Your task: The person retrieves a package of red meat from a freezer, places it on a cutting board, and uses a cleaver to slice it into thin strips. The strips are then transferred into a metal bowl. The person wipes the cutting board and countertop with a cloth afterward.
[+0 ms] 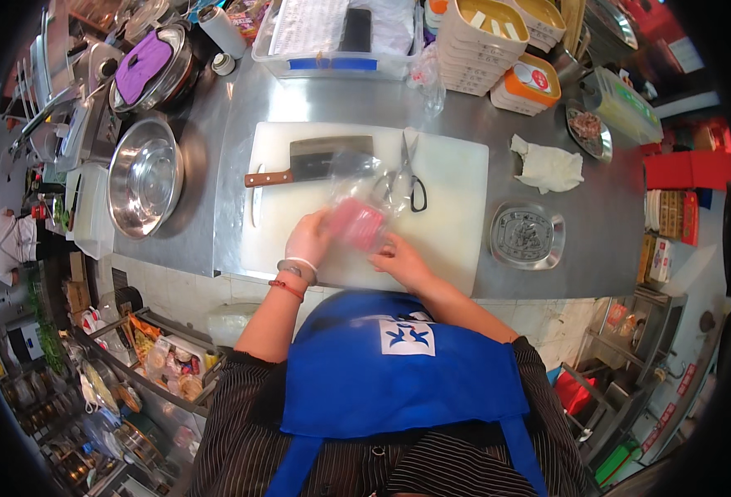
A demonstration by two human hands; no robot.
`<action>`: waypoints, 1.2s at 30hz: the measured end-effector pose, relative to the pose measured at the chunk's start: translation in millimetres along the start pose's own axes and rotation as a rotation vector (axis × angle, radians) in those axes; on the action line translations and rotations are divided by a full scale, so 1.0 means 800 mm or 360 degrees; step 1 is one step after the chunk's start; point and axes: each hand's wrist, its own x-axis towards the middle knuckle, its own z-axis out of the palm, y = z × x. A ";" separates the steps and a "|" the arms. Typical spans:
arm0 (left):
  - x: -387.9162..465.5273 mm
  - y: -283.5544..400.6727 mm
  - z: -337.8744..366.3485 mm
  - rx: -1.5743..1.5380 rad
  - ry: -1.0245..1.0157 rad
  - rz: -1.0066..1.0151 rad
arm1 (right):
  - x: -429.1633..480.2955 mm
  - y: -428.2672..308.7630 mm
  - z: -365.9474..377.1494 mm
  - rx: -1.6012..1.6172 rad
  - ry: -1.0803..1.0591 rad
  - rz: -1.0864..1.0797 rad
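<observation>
Between my hands, above a white cutting board (452,180), is a clear plastic bag with pink-red contents (359,222), somewhat blurred. My left hand (309,237) grips the bag's left side. My right hand (396,258) has its fingers curled at the lower right corner of the bag; whether they pinch it is unclear. Behind the bag, a cleaver with a wooden handle (268,179) lies on the board, its blade partly hidden by the clear plastic. Scissors with black handles (419,194) lie to the right, points away from me, also partly covered by the plastic.
A steel bowl (146,180) stands left of the board. On the right are a metal tray (527,236), a crumpled white cloth (548,164) and a dish of minced meat (589,132). A plastic bin (337,67) and stacked containers (477,56) line the back. A person (10,242) is at far left.
</observation>
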 end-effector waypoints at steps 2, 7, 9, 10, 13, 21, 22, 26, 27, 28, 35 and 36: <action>0.004 0.003 -0.014 -0.0038 -0.0103 -0.0016 | 0.004 -0.012 0.012 0.0112 -0.0052 0.0087; -0.001 0.050 -0.061 0.0063 -0.0188 0.0117 | -0.022 -0.051 0.008 0.0798 -0.0216 0.0418; -0.005 0.079 -0.081 0.0124 -0.0233 0.0153 | -0.039 -0.060 0.009 0.1049 -0.0180 0.0403; -0.007 0.091 -0.090 0.0166 -0.0248 0.0157 | -0.045 -0.063 0.009 0.1197 -0.0161 0.0401; -0.018 0.101 -0.108 -0.0065 -0.0189 0.0426 | -0.059 -0.072 0.003 0.1268 -0.0220 0.0351; -0.038 -0.023 -0.021 0.0173 -0.0005 0.0260 | -0.100 -0.101 -0.044 0.1120 -0.0406 -0.0015; -0.040 -0.027 -0.002 0.0189 0.0100 0.0368 | -0.106 -0.107 -0.055 0.1162 -0.0573 -0.0227; -0.019 -0.004 0.054 0.0327 0.0126 0.0370 | -0.146 -0.114 -0.117 0.1368 -0.0010 -0.0612; -0.007 0.003 0.060 0.0340 0.0175 0.0445 | -0.157 -0.110 -0.135 0.1392 0.0163 -0.0725; 0.002 0.007 0.059 0.0224 0.0078 0.0439 | -0.165 -0.106 -0.155 0.1433 0.0309 -0.0837; 0.000 -0.021 0.027 -0.0101 0.0344 0.0245 | -0.254 -0.049 -0.327 0.1423 0.1522 -0.1180; -0.004 -0.026 0.022 -0.0173 0.0430 0.0149 | -0.266 -0.042 -0.351 0.1412 0.1628 -0.1230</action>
